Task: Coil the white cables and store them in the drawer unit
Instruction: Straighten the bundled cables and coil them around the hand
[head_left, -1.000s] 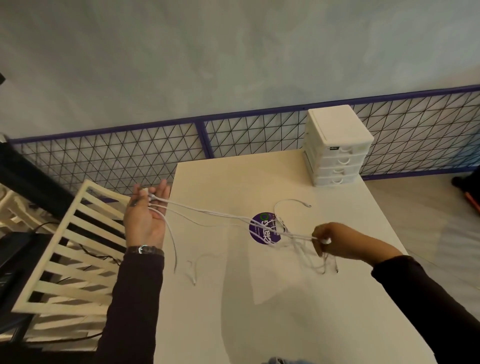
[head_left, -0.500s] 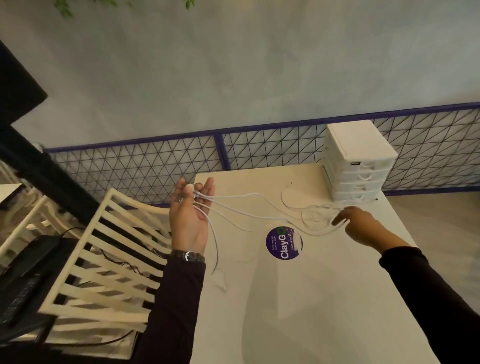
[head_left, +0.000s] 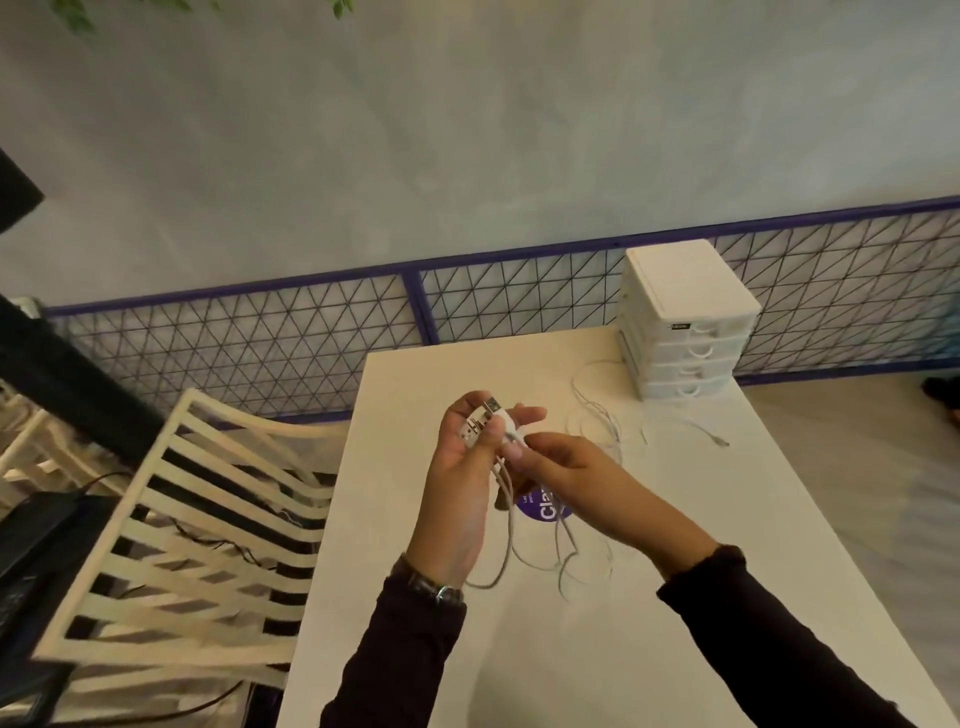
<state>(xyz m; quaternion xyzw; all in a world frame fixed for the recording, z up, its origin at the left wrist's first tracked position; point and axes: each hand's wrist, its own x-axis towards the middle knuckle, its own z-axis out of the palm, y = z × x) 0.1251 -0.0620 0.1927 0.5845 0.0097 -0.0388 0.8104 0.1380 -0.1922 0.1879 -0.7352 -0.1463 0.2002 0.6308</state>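
- Left hand (head_left: 462, 467) grips the plug ends of the cables (head_left: 506, 488), fingers curled around them; strands hang to the table (head_left: 519, 649)
- Right hand (head_left: 571, 478) pinches the cables beside it
- Drawers (head_left: 685, 322) closed, far right corner; loose cable (head_left: 602, 415) just beside

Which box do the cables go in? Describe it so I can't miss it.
Look to the far right corner of the cream table, against the purple wire fence. The white drawer unit stands there: the only box on the table, with four stacked drawers, all closed.
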